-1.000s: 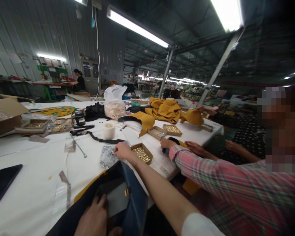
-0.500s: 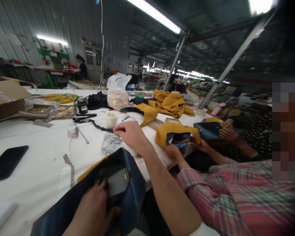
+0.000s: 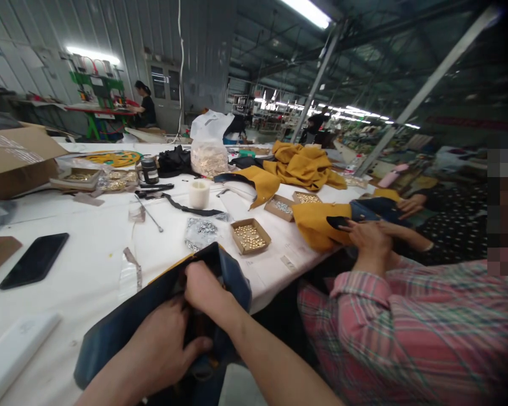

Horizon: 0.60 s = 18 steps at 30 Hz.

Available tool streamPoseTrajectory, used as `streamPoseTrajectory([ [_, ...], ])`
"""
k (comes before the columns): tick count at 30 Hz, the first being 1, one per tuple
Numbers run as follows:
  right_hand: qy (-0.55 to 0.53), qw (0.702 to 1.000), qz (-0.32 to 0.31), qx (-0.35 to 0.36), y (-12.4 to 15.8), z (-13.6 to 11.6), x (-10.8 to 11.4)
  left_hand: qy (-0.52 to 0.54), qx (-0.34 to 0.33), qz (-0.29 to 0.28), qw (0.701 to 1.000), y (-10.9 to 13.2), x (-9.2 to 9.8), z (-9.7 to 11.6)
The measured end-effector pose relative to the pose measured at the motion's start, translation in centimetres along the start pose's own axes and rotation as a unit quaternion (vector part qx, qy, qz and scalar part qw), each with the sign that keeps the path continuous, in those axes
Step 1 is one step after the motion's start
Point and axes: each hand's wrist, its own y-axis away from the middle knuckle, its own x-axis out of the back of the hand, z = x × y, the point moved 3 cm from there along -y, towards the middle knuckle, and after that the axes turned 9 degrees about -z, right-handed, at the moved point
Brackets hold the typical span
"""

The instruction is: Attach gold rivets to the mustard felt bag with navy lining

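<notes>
Factory workshop: gold-coloured fittings just beyond the right hand; mustard fabric farther out; green machine far beyond, leftward.

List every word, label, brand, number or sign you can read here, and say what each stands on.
No text is readable.
Dark cylindrical jar: label, too small to read.
White flat rectangular object: faint grey mark, too blurred to read.
Green metal machine: pale plate, too small to read.
White-covered table: faint marks near its front edge, too indistinct to read.
</notes>
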Motion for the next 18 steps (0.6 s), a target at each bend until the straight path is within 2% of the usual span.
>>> streamPoseTrajectory([
  [5,-0.062,0.998,-0.015,0.009,-1.3,2.0,-0.6,-0.101,0.018,-0.034,0.994,0.0,0.6,0.9],
  [7,-0.080,0.996,-0.021,0.016,-2.1,2.5,-0.8,-0.171,0.014,-0.047,0.984,0.5,1.9,1.2],
  [12,-0.093,0.995,-0.027,-0.004,-2.7,2.9,-0.9,-0.281,0.061,-0.010,0.958,1.4,6.4,0.5],
  [14,-0.096,0.995,-0.027,-0.005,-2.4,2.8,-1.0,-0.311,0.073,0.025,0.947,1.6,7.6,0.2],
  [18,-0.103,0.994,-0.024,0.014,-2.1,2.9,-1.4,-0.344,0.088,0.146,0.923,2.4,8.8,-0.8],
])
